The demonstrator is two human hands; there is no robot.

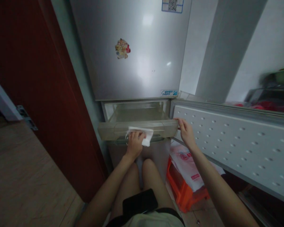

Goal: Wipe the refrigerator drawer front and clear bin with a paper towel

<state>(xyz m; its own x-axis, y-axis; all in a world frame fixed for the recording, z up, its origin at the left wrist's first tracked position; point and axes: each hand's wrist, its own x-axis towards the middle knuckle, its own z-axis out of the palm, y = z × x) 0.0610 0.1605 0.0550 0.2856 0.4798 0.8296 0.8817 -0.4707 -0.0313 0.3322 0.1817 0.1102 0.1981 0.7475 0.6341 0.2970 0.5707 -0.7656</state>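
Note:
A silver fridge [134, 50] stands ahead with its lower door [234, 145] swung open to the right. A clear plastic drawer [113, 129] is pulled partway out of the lower compartment. My left hand [134, 143] is closed on a white cloth [144, 135] and presses it against the drawer's front edge. My right hand [186, 132] grips the drawer's right front corner, fingers curled over the rim. I am crouched, with my knees [142, 171] just below the drawer and a black phone [139, 201] resting on my lap.
A dark red door [38, 78] stands at the left beside a wooden floor [19, 176]. An orange plastic stool [182, 189] with a white printed bag [189, 167] on it sits under the open fridge door. Cluttered things lie blurred at far right.

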